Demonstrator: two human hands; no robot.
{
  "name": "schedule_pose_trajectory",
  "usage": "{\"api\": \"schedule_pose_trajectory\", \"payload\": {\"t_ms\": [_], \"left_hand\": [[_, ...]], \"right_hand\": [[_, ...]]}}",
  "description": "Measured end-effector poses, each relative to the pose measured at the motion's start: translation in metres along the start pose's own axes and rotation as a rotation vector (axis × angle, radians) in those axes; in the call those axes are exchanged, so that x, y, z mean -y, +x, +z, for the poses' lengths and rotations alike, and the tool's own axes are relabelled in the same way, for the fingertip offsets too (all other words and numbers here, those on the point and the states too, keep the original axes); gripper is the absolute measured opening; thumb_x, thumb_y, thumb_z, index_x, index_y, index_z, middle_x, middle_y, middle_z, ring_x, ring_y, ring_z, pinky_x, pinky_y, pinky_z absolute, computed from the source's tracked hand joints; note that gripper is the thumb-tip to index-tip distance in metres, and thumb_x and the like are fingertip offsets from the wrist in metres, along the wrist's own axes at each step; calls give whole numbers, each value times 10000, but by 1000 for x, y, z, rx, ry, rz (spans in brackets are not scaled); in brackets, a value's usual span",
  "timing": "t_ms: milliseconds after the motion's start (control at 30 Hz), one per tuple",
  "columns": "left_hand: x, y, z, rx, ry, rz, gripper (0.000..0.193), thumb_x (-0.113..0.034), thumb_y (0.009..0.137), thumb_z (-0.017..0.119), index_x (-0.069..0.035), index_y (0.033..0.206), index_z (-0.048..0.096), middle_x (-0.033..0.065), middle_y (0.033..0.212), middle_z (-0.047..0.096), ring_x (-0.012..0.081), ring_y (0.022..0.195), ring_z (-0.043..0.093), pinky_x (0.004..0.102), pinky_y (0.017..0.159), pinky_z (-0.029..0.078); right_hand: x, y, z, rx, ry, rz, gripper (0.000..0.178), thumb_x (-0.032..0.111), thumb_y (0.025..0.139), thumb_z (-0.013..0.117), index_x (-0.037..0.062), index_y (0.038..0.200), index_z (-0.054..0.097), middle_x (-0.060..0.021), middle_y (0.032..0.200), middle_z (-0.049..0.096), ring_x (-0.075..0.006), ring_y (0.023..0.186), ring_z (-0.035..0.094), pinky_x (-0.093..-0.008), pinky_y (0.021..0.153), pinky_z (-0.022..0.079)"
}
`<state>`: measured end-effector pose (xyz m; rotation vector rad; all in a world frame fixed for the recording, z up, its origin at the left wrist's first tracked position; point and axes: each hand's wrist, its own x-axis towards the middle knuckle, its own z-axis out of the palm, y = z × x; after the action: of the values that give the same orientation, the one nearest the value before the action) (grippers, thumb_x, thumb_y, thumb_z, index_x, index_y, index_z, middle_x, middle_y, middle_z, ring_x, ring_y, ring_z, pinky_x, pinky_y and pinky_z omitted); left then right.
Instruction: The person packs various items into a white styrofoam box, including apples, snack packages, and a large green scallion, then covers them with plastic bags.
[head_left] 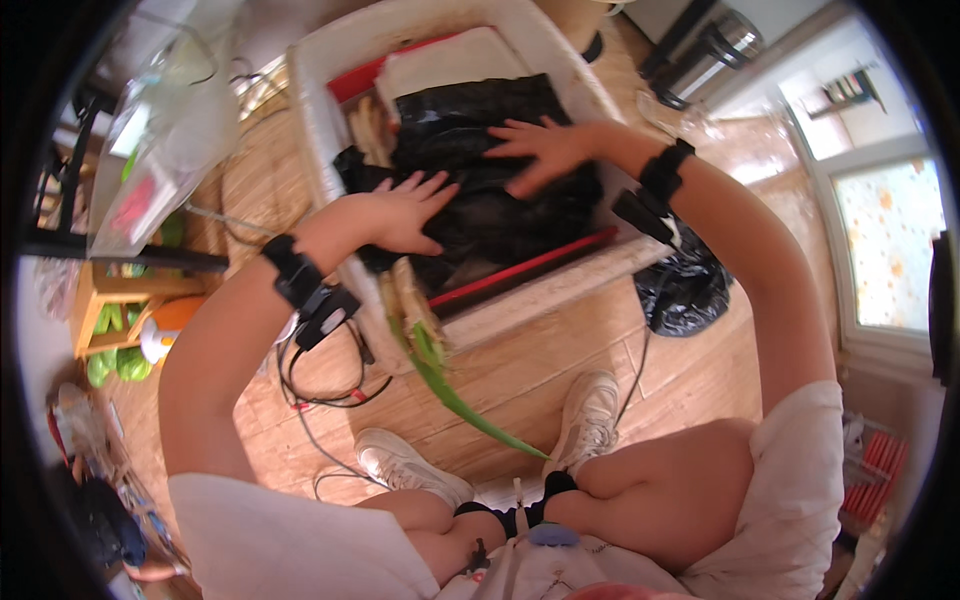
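A black plastic bag (485,105) lies crumpled across the inside of a large white foam box (570,290). Fingers spread, my left hand (400,212) rests on the bag's near left part. My right hand (545,152) is also open, its fingers stretched over the bag's right side and slightly blurred. Neither hand grips anything. Pale leek-like stalks with a long green leaf (445,390) run along the box's left side, and the leaf hangs over the near edge. Under the bag a red-edged container (520,270) shows, with a white sheet-like piece (455,65) at its far end.
A black cable (330,400) loops on the wooden floor left of the box. To the box's right lies another black plastic bag (685,290). A small wooden shelf (110,300) stands at the left, and a metal bin (715,55) at the far right.
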<state>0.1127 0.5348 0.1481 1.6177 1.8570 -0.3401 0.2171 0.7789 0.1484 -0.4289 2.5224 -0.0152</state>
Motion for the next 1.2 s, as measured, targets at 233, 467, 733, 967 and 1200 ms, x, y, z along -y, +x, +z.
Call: {"api": "schedule_pose_trajectory", "payload": {"t_ms": [233, 467, 733, 967, 1200], "left_hand": [[1, -10, 9, -110, -41, -6, 877, -393, 828, 620, -91, 1486, 126, 163, 1549, 102, 351, 1417, 152, 544, 1104, 204], [-5, 8, 8, -265, -163, 119, 780, -345, 821, 635, -50, 1441, 266, 182, 1518, 212, 343, 1380, 260, 499, 1107, 226], [-2, -20, 8, -299, -235, -10, 714, -401, 842, 605, -29, 1395, 349, 195, 1480, 287, 358, 1350, 303, 482, 1094, 254], [-1, -72, -4, -721, -69, 71, 447, -242, 871, 600, -43, 1255, 487, 151, 1370, 439, 335, 1243, 421, 409, 1052, 330], [11, -97, 8, -932, -202, 101, 214, -87, 836, 577, -23, 1040, 561, 133, 1127, 582, 316, 1056, 546, 388, 903, 448]], "right_hand": [[-32, -117, -33, -477, 891, 61, 553, 449, 894, 488, 84, 1304, 424, -105, 1188, 458, -241, 1133, 431, -441, 918, 350], [-103, -306, 218, -863, 1088, 1087, 289, 317, 873, 596, 66, 1015, 614, -30, 846, 650, -133, 768, 589, -264, 618, 440], [6, -233, 273, -958, 533, 1195, 429, 350, 812, 679, -20, 1000, 569, -165, 766, 616, -269, 710, 594, -368, 652, 465], [-35, -257, 252, -1379, 1440, 1215, 362, 227, 844, 603, -38, 1089, 617, -87, 964, 657, -181, 899, 586, -313, 801, 458], [-49, -306, 119, -1597, 1252, 806, 375, 241, 915, 520, -32, 1163, 583, -115, 1084, 628, -192, 1002, 582, -321, 908, 446]]}}
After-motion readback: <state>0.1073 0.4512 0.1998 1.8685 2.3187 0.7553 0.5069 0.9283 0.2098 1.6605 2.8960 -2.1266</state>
